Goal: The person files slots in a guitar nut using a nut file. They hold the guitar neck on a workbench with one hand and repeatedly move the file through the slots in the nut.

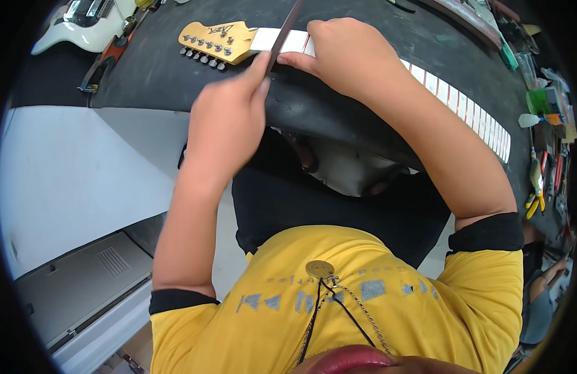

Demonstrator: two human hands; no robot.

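A guitar neck (pixel 481 121) lies on a dark padded bench, its fretboard covered with white tape and thin reddish lines showing at the frets. Its pale wooden headstock (pixel 207 36) points left, with a row of metal tuners along the near edge. My left hand (pixel 229 115), slightly blurred, grips a long thin dark file (pixel 283 32) that slants across the taped fretboard near the headstock. Just right of the file, my right hand (pixel 351 56) is closed over the neck, thumb along its near edge. The file's lower end is hidden in my left fingers.
A white guitar body (pixel 83 34) and a red-handled tool (pixel 113 55) lie at the far left of the bench (pixel 145 81). Yellow-handled pliers (pixel 536 194), a small white bottle (pixel 529 120) and several tools crowd the right edge. Another person's arm (pixel 550 274) shows at lower right.
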